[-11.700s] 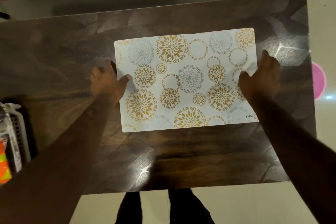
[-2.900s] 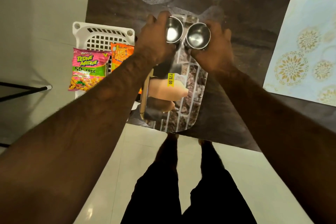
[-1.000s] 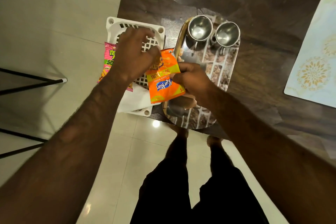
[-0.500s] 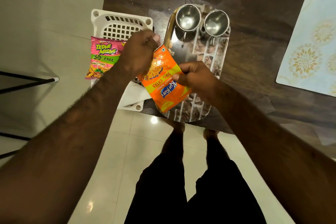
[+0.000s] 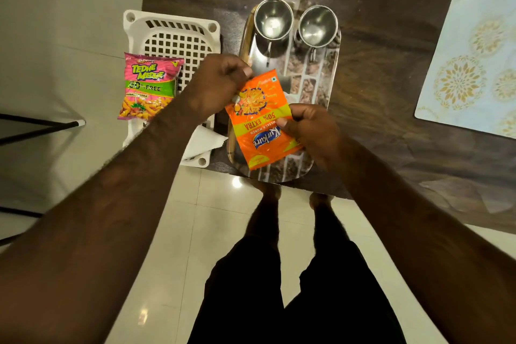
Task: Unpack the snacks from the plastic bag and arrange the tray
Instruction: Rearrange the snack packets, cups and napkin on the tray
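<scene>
Both hands hold an orange Kurkure snack packet (image 5: 261,120) just above the near half of the oval patterned tray (image 5: 321,86). My left hand (image 5: 220,84) pinches the packet's far left corner. My right hand (image 5: 310,128) grips its right edge. Two steel cups (image 5: 273,21) (image 5: 317,26) stand side by side at the tray's far end. A pink Tedhe Medhe snack packet (image 5: 148,86) lies on the left rim of the white plastic basket (image 5: 174,36). White plastic or paper (image 5: 202,142) shows in the basket's near end.
The dark wooden table (image 5: 377,8) ends just past the tray's near end, above my legs and the tiled floor. A floral placemat (image 5: 474,58) lies at the right. Black metal legs (image 5: 36,126) stand on the floor at the left.
The orange packet has come out of the basket and now hangs over the tray, held by both hands. My left hand has shifted from the basket to the packet's corner.
</scene>
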Available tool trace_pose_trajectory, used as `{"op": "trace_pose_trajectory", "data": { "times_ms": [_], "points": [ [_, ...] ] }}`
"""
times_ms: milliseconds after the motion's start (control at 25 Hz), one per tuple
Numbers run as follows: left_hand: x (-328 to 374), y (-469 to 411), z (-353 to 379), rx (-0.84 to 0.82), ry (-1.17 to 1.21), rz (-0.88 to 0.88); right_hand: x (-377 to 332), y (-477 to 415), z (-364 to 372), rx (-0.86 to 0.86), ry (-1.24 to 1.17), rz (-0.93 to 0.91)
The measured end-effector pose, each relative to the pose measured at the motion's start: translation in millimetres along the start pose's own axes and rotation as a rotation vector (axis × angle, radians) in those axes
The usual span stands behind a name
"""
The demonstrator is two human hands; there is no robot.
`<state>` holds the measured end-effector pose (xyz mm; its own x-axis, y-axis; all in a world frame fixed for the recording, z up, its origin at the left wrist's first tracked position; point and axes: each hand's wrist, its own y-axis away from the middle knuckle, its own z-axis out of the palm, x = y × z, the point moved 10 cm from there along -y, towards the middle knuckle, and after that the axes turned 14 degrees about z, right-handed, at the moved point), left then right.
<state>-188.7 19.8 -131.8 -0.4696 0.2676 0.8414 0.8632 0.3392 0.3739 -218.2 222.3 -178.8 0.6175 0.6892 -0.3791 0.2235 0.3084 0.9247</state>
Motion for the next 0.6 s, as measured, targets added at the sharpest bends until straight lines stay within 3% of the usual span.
{"op": "trace_pose_trajectory", "data": {
  "times_ms": [120, 200, 360, 480, 600],
  "points": [
    [-20.3, 5.0, -21.5, 0.21, 0.066, -0.155, 9.0, -8.9, -8.8, 0.063, -0.102, 0.036],
    [-25.6, 7.9, -18.7, 0.16, 0.013, -0.153, 16.6, -17.4, -10.9, 0.094, -0.219, 0.083],
    [-14.2, 6.6, 0.2, 0.009, -0.188, 0.021, 9.4, -27.9, -8.0, 0.123, -0.345, 0.087],
    [-7.9, 6.8, 14.8, -0.067, -0.274, 0.113, -5.8, -31.5, -7.2, 0.165, -0.304, 0.054],
    [-12.2, 8.7, 18.6, -0.082, -0.301, 0.095, -17.2, -35.9, -12.5, 0.269, -0.197, 0.049]
  ]
}}
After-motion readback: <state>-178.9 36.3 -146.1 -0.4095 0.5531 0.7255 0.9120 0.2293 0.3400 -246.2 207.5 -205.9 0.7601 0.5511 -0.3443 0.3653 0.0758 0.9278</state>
